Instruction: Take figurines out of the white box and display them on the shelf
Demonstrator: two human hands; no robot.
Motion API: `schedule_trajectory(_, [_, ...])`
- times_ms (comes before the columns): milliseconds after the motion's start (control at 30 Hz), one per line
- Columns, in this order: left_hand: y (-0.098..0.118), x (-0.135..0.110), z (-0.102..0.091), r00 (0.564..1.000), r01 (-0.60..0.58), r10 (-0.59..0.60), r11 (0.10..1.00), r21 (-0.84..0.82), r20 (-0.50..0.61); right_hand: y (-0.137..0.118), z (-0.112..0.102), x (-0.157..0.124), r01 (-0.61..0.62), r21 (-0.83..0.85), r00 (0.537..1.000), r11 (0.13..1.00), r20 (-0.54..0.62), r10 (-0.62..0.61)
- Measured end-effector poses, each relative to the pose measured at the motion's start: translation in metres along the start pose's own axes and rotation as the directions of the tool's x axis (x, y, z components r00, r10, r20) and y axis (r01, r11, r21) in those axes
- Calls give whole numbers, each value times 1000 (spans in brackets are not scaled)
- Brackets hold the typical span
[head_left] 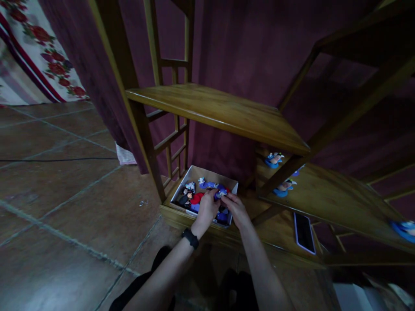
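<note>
A shallow white cardboard box (231, 185) sits on the lowest wooden shelf, full of small figurines. Inside it are a red and black figurine (194, 198), a black and white one (189, 188) and a blue-purple one with a white top (207, 185). My left hand (210, 204) and my right hand (236, 207) meet over the right half of the box, fingers closed around a purple figurine (221, 192) with a pale part facing up. Its lower part is hidden by my fingers.
Overhead is a wooden shelf board (214, 108), close above the box. To the right are a phone (304, 233) on the bottom shelf and figurines on blue bases (280, 192) on a middle shelf. Purple cloth (223, 56) hangs behind. Tiled floor (81, 207) lies left.
</note>
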State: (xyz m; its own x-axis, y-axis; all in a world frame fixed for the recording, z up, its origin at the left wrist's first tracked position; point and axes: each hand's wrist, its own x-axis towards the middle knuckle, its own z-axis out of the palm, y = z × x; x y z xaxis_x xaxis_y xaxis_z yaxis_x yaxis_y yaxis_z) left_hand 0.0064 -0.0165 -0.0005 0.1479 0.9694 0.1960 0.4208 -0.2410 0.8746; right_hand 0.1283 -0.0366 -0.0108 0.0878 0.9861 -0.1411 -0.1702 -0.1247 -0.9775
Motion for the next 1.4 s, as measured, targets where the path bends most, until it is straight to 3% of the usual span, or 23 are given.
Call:
schedule_trajectory(133, [8, -8, -6, 992, -122, 107, 948, 295, 65, -2, 2, 0, -11, 30, 1000, 999, -17, 12])
schedule_trajectory(267, [16, -14, -8, 966, -257, 199, 823, 507, 167, 0, 2, 1, 10, 43, 997, 999, -74, -7])
schedule_trajectory(400, [20, -15, -8, 951, -310, 220, 712, 630, 219, 2, 3, 1, -18, 62, 995, 998, -98, 24])
schedule_trajectory(500, [20, -16, -8, 946, -324, 214, 679, 659, 244, 0, 6, -1, -39, 72, 996, 997, -82, 45])
schedule_trajectory(867, [21, -19, -6, 955, -285, 133, 672, 684, 266, 6, 9, -1, -80, 23, 996, 996, -33, 81])
schedule_trajectory(1100, [21, -20, -11, 945, -310, 147, 693, 650, 294, 1, 13, -5, -77, 57, 996, 995, -32, 79])
schedule_trajectory(1267, [19, -18, -14, 961, -240, 121, 814, 529, 251, -3, 14, -8, -47, 65, 997, 997, -64, 51])
schedule_trajectory(1400, [2, -2, -20, 999, -11, 3, 968, 251, 33, -8, 9, -6, -37, 135, 998, 990, -48, 44])
